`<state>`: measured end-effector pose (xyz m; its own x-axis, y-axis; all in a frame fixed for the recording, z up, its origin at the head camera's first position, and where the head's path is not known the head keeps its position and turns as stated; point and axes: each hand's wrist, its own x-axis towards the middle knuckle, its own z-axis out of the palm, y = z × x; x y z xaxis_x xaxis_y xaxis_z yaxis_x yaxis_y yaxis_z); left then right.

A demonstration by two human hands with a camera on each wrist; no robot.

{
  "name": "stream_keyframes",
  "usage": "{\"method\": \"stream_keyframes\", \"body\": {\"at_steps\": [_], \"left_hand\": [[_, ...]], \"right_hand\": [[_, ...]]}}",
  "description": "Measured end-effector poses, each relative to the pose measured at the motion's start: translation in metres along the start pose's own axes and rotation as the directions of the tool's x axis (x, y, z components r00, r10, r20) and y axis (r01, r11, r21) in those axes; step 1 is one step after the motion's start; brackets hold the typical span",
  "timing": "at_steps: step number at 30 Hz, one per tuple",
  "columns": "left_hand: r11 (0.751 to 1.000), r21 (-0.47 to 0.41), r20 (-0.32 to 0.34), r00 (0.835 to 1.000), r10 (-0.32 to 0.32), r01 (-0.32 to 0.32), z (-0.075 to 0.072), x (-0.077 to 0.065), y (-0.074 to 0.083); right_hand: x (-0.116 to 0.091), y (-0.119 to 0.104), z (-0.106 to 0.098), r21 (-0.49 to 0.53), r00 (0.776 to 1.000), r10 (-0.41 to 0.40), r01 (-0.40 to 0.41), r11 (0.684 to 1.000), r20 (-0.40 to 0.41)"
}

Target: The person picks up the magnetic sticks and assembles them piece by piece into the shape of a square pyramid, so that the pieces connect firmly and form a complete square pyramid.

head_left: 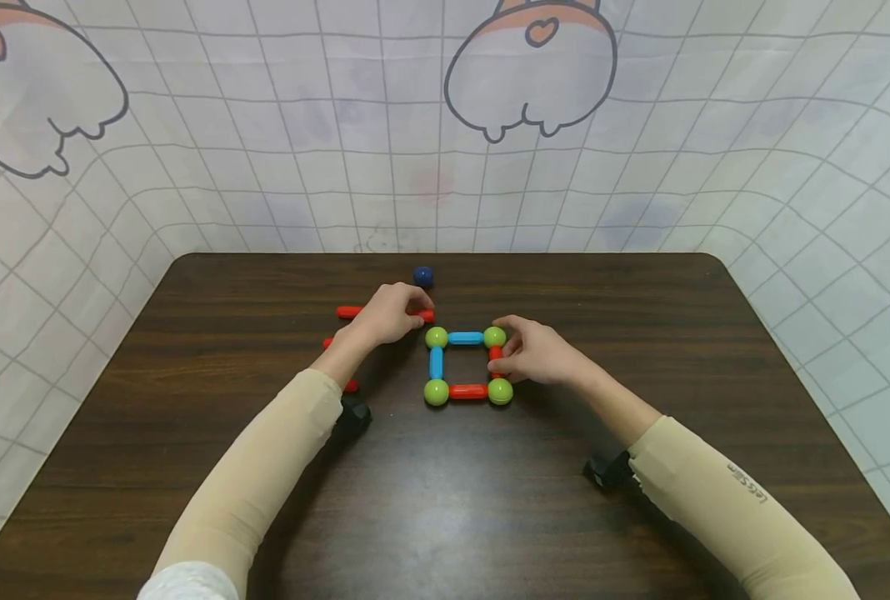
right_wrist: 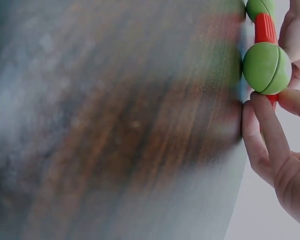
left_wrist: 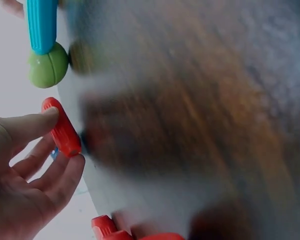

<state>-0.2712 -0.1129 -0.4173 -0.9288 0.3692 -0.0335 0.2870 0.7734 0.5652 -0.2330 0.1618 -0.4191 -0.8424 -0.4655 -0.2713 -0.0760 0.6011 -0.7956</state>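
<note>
On the dark table in front of the person lies a square of green balls and red and blue rods, the right hand curling thumb and fingers round its right-side red rod. Just beyond its far left corner, the left hand pinches a loose red rod; both forearms, in beige sleeves, reach forward and slant inward.

Four green balls, two blue rods and two red rods form a square; a loose, ridged red rod is pinched near the square's far-left corner.
</note>
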Motion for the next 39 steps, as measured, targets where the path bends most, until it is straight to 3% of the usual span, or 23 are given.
{"method": "stream_keyframes", "body": {"at_steps": [6,18,29,39], "left_hand": [[0.998,-0.056,-0.035,0.999,0.004,-0.006,-0.004,-0.006,-0.002],[0.968,-0.252,-0.094,0.996,-0.005,-0.018,-0.005,-0.02,-0.006],[0.892,-0.449,-0.121,0.993,-0.004,-0.051,0.002,-0.027,-0.005],[0.845,-0.532,-0.121,0.993,-0.002,-0.063,0.008,-0.029,0.001]], "right_hand": [[0.0,0.001,0.0,-0.013,1.0,-0.008,0.008,1.0,-0.015],[-0.004,0.002,0.004,0.153,1.0,0.009,-0.006,0.988,-0.024],[-0.004,0.003,0.005,0.193,1.0,0.015,-0.01,0.981,-0.024],[-0.002,0.004,0.005,0.213,0.999,0.03,-0.024,0.977,-0.024]]}}
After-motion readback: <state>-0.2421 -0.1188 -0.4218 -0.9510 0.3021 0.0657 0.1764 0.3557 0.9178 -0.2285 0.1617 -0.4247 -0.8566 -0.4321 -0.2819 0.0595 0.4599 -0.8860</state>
